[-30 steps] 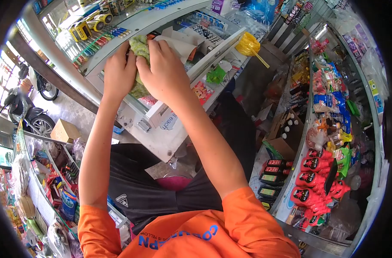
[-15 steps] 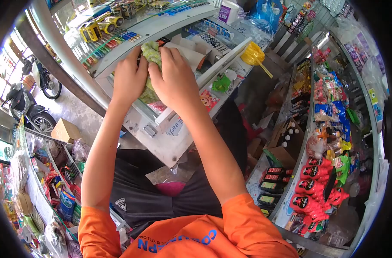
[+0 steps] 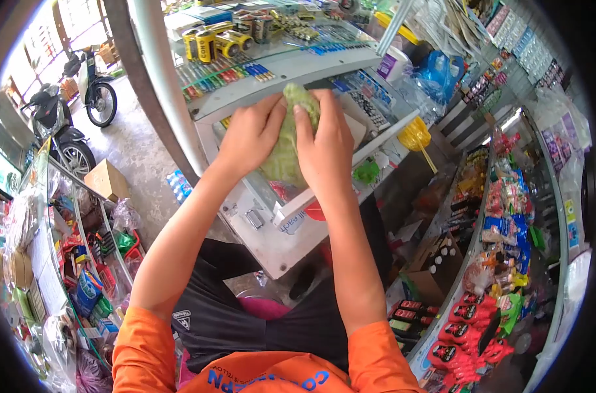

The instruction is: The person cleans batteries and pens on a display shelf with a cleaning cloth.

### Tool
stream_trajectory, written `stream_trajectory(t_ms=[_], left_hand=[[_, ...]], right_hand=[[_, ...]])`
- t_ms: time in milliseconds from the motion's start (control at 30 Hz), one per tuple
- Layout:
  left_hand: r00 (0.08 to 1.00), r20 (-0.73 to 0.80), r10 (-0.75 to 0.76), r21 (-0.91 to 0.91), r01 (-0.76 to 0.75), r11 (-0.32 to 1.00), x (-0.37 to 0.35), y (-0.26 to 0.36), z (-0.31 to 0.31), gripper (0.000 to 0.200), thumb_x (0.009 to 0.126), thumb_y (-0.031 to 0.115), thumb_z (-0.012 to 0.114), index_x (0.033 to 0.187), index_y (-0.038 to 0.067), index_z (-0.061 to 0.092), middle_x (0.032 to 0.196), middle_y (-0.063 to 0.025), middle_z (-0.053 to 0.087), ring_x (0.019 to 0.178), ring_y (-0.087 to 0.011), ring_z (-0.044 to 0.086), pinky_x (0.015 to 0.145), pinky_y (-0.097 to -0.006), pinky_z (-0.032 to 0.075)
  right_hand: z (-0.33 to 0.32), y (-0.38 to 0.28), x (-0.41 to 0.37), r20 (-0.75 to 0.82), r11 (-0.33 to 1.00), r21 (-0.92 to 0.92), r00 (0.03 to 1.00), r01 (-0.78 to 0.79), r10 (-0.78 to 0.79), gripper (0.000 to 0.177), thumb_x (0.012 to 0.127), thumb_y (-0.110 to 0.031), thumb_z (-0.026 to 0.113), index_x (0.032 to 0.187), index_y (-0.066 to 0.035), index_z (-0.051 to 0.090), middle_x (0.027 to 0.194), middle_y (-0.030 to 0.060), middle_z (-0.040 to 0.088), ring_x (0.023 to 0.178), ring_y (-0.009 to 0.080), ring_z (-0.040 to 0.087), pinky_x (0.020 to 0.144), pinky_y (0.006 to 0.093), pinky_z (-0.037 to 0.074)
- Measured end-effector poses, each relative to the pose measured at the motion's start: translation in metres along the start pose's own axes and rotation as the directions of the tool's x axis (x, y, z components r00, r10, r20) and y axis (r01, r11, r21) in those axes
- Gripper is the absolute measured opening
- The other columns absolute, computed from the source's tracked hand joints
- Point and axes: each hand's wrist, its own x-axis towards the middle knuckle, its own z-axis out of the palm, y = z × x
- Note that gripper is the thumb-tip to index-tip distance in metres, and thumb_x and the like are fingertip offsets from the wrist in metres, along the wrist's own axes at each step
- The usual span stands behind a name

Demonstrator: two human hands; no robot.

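Head view: your left hand [image 3: 252,136] and right hand [image 3: 325,141], fingers curled closed, pinch upper part of green cloth [image 3: 286,147] between them. Cloth hangs over open drawer [image 3: 370,147], near pens [image 3: 229,73] and yellow batteries [image 3: 209,46] on far-left glass shelf.

The upper garment is an orange shirt [image 3: 278,361] with short sleeves. The left sleeve [image 3: 144,347] and the right sleeve [image 3: 379,357] are plain orange and loosely creased; each ends near the elbow. The chest carries large blue lettering [image 3: 312,380], partly lost in the folds, and a line of smaller, darker print [image 3: 249,375] ending in "IS YELLOW". The lower garment is a pair of black trousers [image 3: 294,327]. A small white emblem [image 3: 182,319], roughly triangular, marks the left thigh. The forearms, left hand [image 3: 252,134] and right hand [image 3: 327,147] are bare.
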Motion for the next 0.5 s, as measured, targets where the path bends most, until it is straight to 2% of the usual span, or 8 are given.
stream_trajectory(t_ms=[67,133,200,267,333,400,467,500], left_hand=[[1.000,-0.019,-0.008,0.009,0.008,1.000,0.001,-0.002,-0.004,0.024,0.106,0.018,0.056,0.112,-0.002,0.067,0.092,-0.0327,0.068,0.090,-0.0533,0.066,0.077,-0.0568,0.052],[0.997,0.031,-0.066,-0.044,0.067,0.997,0.000,0.000,-0.007,0.023,0.105,0.017,0.055,0.109,-0.002,0.066,0.090,-0.0321,0.068,0.089,-0.0529,0.066,0.077,-0.0570,0.051],[0.998,0.032,-0.052,-0.050,0.054,0.997,-0.001,0.001,-0.005,0.023,0.106,0.018,0.055,0.112,-0.002,0.066,0.089,-0.0317,0.068,0.088,-0.0531,0.066,0.076,-0.0576,0.051],[0.998,0.024,-0.065,-0.084,0.066,0.994,0.000,0.003,-0.004,0.030,0.110,0.022,0.053,0.124,-0.001,0.066,0.095,-0.0321,0.070,0.095,-0.0534,0.066,0.080,-0.0532,0.052],[1.000,-0.011,-0.027,-0.057,0.026,0.998,0.001,-0.005,0.000,0.032,0.110,0.023,0.052,0.126,-0.001,0.066,0.096,-0.0317,0.071,0.096,-0.0528,0.067,0.081,-0.0535,0.053],[0.999,-0.048,0.003,-0.016,-0.004,1.000,0.001,-0.008,-0.004,0.033,0.111,0.024,0.052,0.127,-0.001,0.066,0.096,-0.0314,0.071,0.096,-0.0522,0.067,0.081,-0.0539,0.053],[0.998,0.003,-0.062,-0.064,0.062,0.996,0.000,-0.005,-0.007,0.035,0.112,0.025,0.050,0.127,-0.002,0.066,0.097,-0.0323,0.071,0.096,-0.0526,0.067,0.082,-0.0550,0.053],[0.985,0.098,-0.140,-0.050,0.145,0.988,0.003,0.001,-0.012,0.035,0.112,0.024,0.050,0.127,-0.003,0.066,0.099,-0.0332,0.071,0.097,-0.0536,0.066,0.083,-0.0557,0.052]], right_hand=[[-0.002,-0.004,-0.001,0.172,0.997,0.010,0.983,0.070,-0.071,0.021,0.102,-0.012,0.064,0.121,-0.004,0.057,0.115,0.0221,0.066,0.106,0.0475,0.064,0.088,0.0540,0.050],[-0.007,-0.003,0.004,0.180,0.994,0.027,0.978,0.106,-0.109,0.019,0.103,-0.013,0.064,0.119,-0.004,0.057,0.113,0.0219,0.067,0.105,0.0471,0.064,0.087,0.0539,0.050],[-0.012,0.001,0.017,0.206,0.999,-0.012,0.977,0.050,-0.046,0.019,0.104,-0.016,0.063,0.117,-0.003,0.058,0.111,0.0227,0.067,0.105,0.0474,0.064,0.088,0.0536,0.051],[-0.006,0.014,0.022,0.153,0.997,-0.048,0.987,0.065,-0.057,0.021,0.105,-0.019,0.062,0.118,-0.003,0.058,0.109,0.0232,0.068,0.106,0.0474,0.064,0.088,0.0534,0.051],[0.001,0.009,0.024,0.104,0.989,-0.107,0.990,0.106,-0.095,0.023,0.106,-0.020,0.062,0.121,-0.003,0.059,0.112,0.0232,0.068,0.107,0.0482,0.064,0.088,0.0535,0.051],[0.000,0.000,0.019,0.189,0.989,-0.084,0.977,0.122,-0.104,0.025,0.106,-0.020,0.062,0.124,-0.003,0.058,0.114,0.0240,0.068,0.108,0.0490,0.064,0.089,0.0537,0.051],[-0.004,0.002,0.022,0.246,0.988,-0.028,0.959,0.152,-0.141,0.025,0.106,-0.020,0.061,0.123,-0.003,0.056,0.113,0.0253,0.069,0.107,0.0503,0.064,0.088,0.0549,0.051],[-0.003,0.009,0.029,0.203,0.991,-0.005,0.971,0.131,-0.128,0.024,0.106,-0.020,0.062,0.121,-0.002,0.055,0.110,0.0260,0.069,0.105,0.0509,0.065,0.087,0.0560,0.051]])
